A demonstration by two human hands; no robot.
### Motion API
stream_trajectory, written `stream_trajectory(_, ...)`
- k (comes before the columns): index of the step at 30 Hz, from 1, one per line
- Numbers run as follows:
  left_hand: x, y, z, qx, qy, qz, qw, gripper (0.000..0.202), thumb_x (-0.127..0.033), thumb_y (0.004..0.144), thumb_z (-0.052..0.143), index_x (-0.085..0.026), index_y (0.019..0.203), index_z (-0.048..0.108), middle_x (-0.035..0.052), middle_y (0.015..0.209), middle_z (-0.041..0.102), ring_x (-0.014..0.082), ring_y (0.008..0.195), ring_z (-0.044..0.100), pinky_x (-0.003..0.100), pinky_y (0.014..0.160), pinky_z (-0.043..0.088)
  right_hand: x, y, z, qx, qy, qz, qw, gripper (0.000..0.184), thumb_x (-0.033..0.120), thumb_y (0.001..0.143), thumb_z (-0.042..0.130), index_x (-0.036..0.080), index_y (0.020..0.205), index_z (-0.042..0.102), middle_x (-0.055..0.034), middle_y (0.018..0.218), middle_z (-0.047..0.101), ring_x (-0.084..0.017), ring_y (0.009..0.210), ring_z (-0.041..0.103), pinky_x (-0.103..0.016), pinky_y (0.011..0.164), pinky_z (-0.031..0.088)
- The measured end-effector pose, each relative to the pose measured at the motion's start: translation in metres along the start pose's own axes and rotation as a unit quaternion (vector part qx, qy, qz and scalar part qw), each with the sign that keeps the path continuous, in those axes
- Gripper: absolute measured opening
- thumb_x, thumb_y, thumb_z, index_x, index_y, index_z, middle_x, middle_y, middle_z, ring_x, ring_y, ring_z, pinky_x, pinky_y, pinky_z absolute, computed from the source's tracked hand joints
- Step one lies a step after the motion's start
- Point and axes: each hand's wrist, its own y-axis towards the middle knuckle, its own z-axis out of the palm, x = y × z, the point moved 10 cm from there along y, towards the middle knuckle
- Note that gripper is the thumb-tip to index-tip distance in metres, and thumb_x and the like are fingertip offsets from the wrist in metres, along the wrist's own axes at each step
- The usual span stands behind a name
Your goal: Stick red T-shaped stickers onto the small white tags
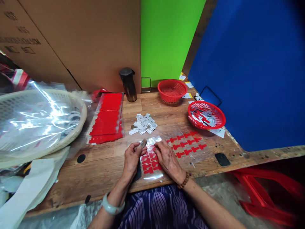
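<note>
My left hand is closed, with a small flat grey-brown piece pinched between thumb and fingers. Under both hands lies a clear plastic sheet bearing rows of red T-shaped stickers. My right hand rests over this sheet, its fingers bent and fingertips together at the stickers; whatever they grip is hidden. Just beyond the hands is a loose pile of small white and grey tags. To the right, another clear sheet carries more red T-shaped stickers.
Red sticker sheets are stacked at left, beside a large white basket covered with plastic bags. A dark bottle stands behind. One red basket is at the back; another red basket holds tags. A blue panel borders the right.
</note>
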Motion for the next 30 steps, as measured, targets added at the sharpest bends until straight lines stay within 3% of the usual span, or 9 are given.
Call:
stream_trajectory(8, -0.003, -0.001, 0.001, -0.006, 0.016, 0.012, 1.0, 0.035, -0.031, 0.063, 0.075, -0.012, 0.085, 0.056, 0.0089, 0.08, 0.071, 0.0203, 0.076, 0.07, 0.029, 0.074, 0.054, -0.005, -0.001, 0.003, -0.01, 0.005, 0.037, 0.999, 0.014, 0.008, 0.084, 0.044, 0.019, 0.081, 0.052, -0.0039, 0.083, 0.05, -0.017, 0.077, 0.05, -0.027, 0.069, 0.04)
stream_trajectory(13, -0.004, -0.002, 0.002, -0.014, 0.028, 0.01, 0.999, 0.029, -0.028, 0.067, 0.071, -0.012, 0.085, 0.056, 0.0082, 0.078, 0.071, 0.0191, 0.073, 0.07, 0.028, 0.071, 0.054, -0.001, -0.001, 0.002, -0.012, 0.011, 0.026, 1.0, 0.016, 0.007, 0.082, 0.041, 0.019, 0.076, 0.048, -0.004, 0.08, 0.049, -0.018, 0.076, 0.047, -0.029, 0.07, 0.039)
stream_trajectory(23, -0.002, 0.0, 0.0, -0.022, 0.034, 0.019, 0.999, 0.032, -0.028, 0.066, 0.072, -0.012, 0.087, 0.055, 0.0073, 0.074, 0.071, 0.0186, 0.072, 0.07, 0.028, 0.071, 0.054, -0.001, -0.009, 0.005, 0.035, 0.145, 0.011, 0.989, 0.016, 0.006, 0.08, 0.045, 0.019, 0.071, 0.045, -0.0015, 0.078, 0.049, -0.016, 0.077, 0.046, -0.029, 0.073, 0.038)
stream_trajectory(27, -0.002, 0.001, 0.001, -0.005, 0.018, 0.007, 1.0, 0.027, -0.021, 0.069, 0.07, -0.011, 0.09, 0.055, 0.0075, 0.075, 0.071, 0.0164, 0.069, 0.07, 0.023, 0.067, 0.054, -0.004, -0.011, 0.001, 0.05, 0.22, 0.045, 0.973, 0.012, 0.012, 0.083, 0.046, 0.02, 0.074, 0.048, 0.0002, 0.077, 0.052, -0.014, 0.074, 0.049, -0.026, 0.07, 0.039)
stream_trajectory(30, 0.0, -0.004, 0.006, 0.021, 0.017, -0.038, 0.999, 0.029, -0.012, 0.07, 0.068, -0.011, 0.095, 0.054, 0.0075, 0.072, 0.071, 0.014, 0.061, 0.069, 0.02, 0.062, 0.055, -0.011, -0.013, -0.008, 0.035, 0.249, 0.079, 0.965, 0.004, 0.018, 0.081, 0.052, 0.019, 0.077, 0.051, 0.0012, 0.076, 0.054, -0.013, 0.071, 0.051, -0.025, 0.067, 0.041)
